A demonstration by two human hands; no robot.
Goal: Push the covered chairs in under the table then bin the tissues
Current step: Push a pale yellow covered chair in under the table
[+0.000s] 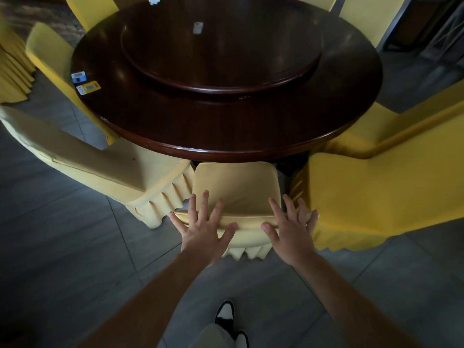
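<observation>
Head view: both hands press flat, fingers spread apart, on the top of a yellow covered chair's back, the left hand at its left corner, the right hand at its right. The chair's seat sits under the round dark bench. Two tissue packets lie near the bench's left edge.

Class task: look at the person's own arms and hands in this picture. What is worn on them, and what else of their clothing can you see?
Both forearms are bare: no sleeves show, and no watch, ring, glove or bracelet is visible on the left hand or the right hand. Lower in the view are a black-and-white shoe and a pale trouser leg.
</observation>
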